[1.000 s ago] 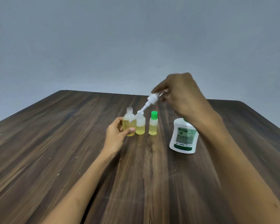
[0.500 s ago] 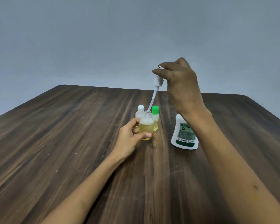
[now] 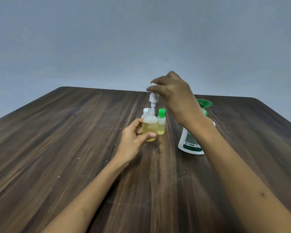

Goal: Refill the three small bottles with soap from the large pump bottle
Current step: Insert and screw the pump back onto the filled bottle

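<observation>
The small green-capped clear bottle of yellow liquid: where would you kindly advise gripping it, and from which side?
Probably pinch the small green-capped clear bottle around its body below the cap, approaching from its right: it stands upright, and the hand-held round bottle crowds its left.

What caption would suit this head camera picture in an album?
Left hand steadies a small soap bottle while the right hand lowers its white pump top in.

White-capped small bottle (image 3: 145,112) mostly hidden behind the held bottle (image 3: 150,126), large soap bottle (image 3: 190,142) upper body covered by the right forearm, label print too small to read, both forearms cut by the lower edge.
</observation>
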